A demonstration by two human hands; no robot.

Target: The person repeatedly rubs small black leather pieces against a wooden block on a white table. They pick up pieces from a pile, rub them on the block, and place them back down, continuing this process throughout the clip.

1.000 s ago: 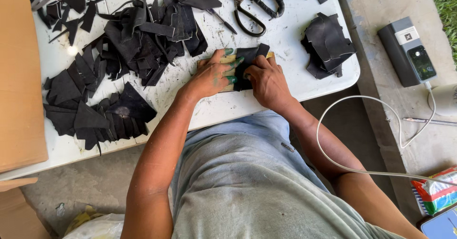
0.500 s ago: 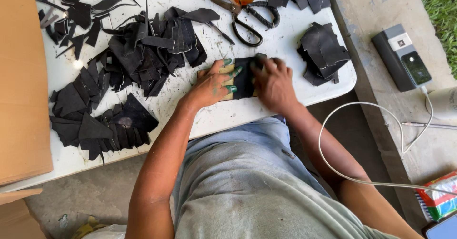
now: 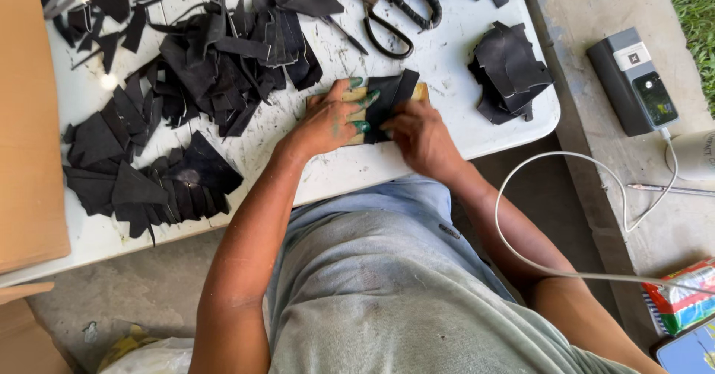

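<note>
Where the two hands meet at the upper centre of the frame, a black strip (image 3: pixel 389 102) is seen lying across a small tan block (image 3: pixel 350 113) on the white surface (image 3: pixel 447 54). The left hand (image 3: pixel 331 121) is laid flat and spread, its green-stained fingertips (image 3: pixel 363 100) pressed on the strip's left edge and on the block beneath; nothing is gripped. The right hand (image 3: pixel 421 137) is placed from the lower right, its fingers bent down onto the strip's lower end; whether the strip is pinched or only pressed cannot be told, since the fingertips are hidden. The strip's long axis runs from lower left to upper right, tilted slightly off the vertical of the frame, with its free end pointing away from the body. The strip is thus shown between the two hands, touched by both, the left hand lying to its left and the right hand below it.

A heap of black offcuts (image 3: pixel 216 54) is spread over the upper left of the surface, a second pile of black pieces (image 3: pixel 510 72) is set at the right edge, and scissors (image 3: pixel 383 13) are laid just above the strip, apart from it. A grey box (image 3: pixel 631 80) with a white cable (image 3: pixel 566 195) is seen on the floor at the right.
</note>
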